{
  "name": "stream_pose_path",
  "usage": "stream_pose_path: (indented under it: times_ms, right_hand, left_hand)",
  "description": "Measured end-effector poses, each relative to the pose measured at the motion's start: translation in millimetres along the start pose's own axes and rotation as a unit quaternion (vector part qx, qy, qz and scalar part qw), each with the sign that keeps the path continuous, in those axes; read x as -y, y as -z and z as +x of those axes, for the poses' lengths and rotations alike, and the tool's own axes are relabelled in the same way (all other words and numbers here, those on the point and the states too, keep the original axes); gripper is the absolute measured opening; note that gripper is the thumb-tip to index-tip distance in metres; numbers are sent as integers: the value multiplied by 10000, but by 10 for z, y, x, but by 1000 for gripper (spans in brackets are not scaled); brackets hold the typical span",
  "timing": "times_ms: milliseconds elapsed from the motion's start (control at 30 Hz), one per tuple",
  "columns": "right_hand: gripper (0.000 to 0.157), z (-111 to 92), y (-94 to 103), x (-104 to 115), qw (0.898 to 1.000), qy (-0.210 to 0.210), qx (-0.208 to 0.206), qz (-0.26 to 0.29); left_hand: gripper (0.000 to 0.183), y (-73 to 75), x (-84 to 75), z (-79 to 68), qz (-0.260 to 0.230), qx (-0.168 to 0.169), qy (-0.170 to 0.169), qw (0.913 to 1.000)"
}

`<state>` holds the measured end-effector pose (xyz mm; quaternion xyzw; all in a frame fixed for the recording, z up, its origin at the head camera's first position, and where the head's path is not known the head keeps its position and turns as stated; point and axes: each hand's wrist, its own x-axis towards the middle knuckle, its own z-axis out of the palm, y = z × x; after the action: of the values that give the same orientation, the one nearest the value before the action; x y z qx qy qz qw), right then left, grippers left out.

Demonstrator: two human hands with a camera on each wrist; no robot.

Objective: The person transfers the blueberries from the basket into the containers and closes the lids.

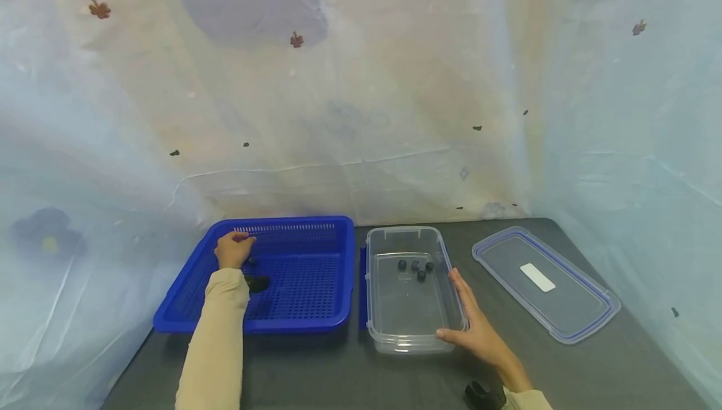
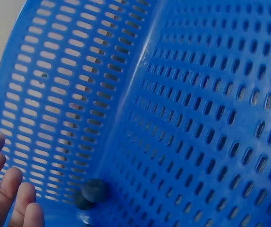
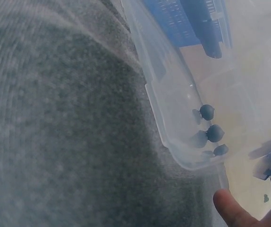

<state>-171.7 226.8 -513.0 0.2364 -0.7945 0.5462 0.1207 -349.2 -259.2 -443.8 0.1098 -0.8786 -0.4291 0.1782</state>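
My left hand point(image 1: 234, 249) is over the left part of the blue plastic basket point(image 1: 341, 272), fingers loosely bent and nothing visible between them. In the left wrist view, a few blueberries point(image 2: 95, 190) lie in the basket's corner, to the right of the fingertips point(image 2: 13, 177). Several more blueberries point(image 1: 422, 276) sit on the floor of a clear plastic box point(image 1: 395, 316). My right hand point(image 1: 479, 333) rests against the box's right side, fingers straight along the wall and thumb by the near corner. Its thumb point(image 3: 230, 208) shows beside the box in the right wrist view.
A clear lid point(image 1: 507, 253) with a blue seal and a white label lies right of the box. A blue clip flap point(image 1: 363, 291) sticks out on the box's left side. Patterned sheeting point(image 1: 361, 96) hangs behind the dark table point(image 1: 304, 372) and at both sides.
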Motion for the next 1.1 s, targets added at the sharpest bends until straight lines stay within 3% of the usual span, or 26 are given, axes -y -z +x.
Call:
stream_pose_path:
  times_ms: [333, 433, 667, 1100]
  right_hand:
    - [111, -10, -9, 3, 10000, -11, 32, -61]
    - [111, -17, -11, -2, 10000, -2, 36, -66]
    - [111, -2, -6, -4, 10000, 1, -22, -82]
    - [109, -8, -8, -21, 10000, -4, 50, -29]
  left_hand:
    - [30, -63, 128, -115, 231, 227, 956, 9949]
    - [30, -87, 155, -147, 420, 218, 933, 9945]
    - [33, -121, 284, -103, 869, 643, 491, 9929]
    - [24, -145, 260, -157, 1060, 862, 795, 9874]
